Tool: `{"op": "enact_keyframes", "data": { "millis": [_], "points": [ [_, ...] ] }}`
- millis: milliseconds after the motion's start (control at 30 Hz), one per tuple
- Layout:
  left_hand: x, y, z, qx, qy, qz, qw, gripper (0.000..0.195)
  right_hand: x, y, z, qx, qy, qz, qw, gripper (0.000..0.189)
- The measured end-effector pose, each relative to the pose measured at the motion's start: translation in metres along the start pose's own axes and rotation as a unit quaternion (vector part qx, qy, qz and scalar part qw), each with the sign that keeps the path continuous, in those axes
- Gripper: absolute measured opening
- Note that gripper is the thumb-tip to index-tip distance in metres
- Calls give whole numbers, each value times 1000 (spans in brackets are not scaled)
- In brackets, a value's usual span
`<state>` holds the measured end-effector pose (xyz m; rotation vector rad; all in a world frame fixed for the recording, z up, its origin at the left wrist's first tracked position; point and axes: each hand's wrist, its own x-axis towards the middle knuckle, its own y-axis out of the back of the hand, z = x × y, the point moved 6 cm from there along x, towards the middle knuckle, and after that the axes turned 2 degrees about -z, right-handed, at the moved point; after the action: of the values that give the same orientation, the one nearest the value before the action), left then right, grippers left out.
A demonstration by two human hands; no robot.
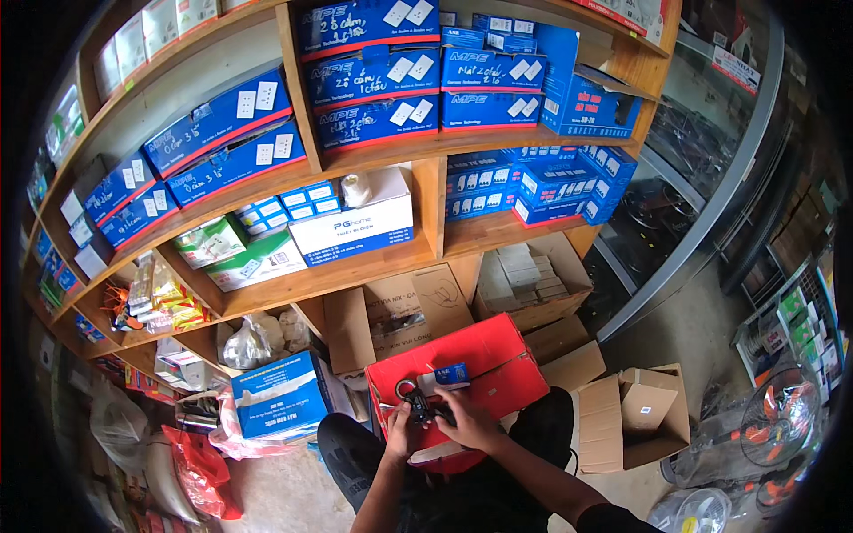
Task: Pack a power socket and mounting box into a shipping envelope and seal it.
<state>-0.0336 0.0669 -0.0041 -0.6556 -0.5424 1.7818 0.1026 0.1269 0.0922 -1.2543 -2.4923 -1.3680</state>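
A small black object [418, 404], its exact kind too small to tell, is held in my left hand [401, 432] over a red cardboard box [460, 346]. My right hand [472, 421] meets it from the other side, with fingers curled around a dark part [445, 414] of what looks like the same object. Just beyond my fingers lies a small blue and white carton [448, 376] on the red lid. Next to it, a ring-shaped thing [404, 386] stands close to the black object. The red box rests between my knees.
Wooden shelves [373, 153] ahead hold several blue electrical-fitting boxes [373, 73]. Open cardboard cartons stand beyond the red box [533, 280] and on the right [633, 420]. A blue and white pump box [280, 396] and a red plastic bag [196, 470] sit left; fans [776, 413] stand far right.
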Motion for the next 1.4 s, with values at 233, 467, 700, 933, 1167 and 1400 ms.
{"op": "enact_keyframes", "data": {
  "millis": [233,467,700,933,1167,1400],
  "points": [
    [-1,-3,2,-4,-7,-6,1000,44,25,43,38,-101,-105,-75,987,71],
    [-2,-7,0,-41,0,0,999,29,16,4,71,-194,-104,-109,969,59],
    [-2,-10,4,-6,3,-14,1000,26,28,4,70,-152,-113,-64,980,57],
    [9,-63,29,-28,17,-129,991,28,-2,36,50,-62,-95,79,990,59],
    [30,-100,23,131,-16,-102,986,22,-16,31,64,26,-108,135,985,60],
    [25,-108,23,216,-71,42,973,24,-18,29,64,0,-139,109,984,66]
  ]
}}
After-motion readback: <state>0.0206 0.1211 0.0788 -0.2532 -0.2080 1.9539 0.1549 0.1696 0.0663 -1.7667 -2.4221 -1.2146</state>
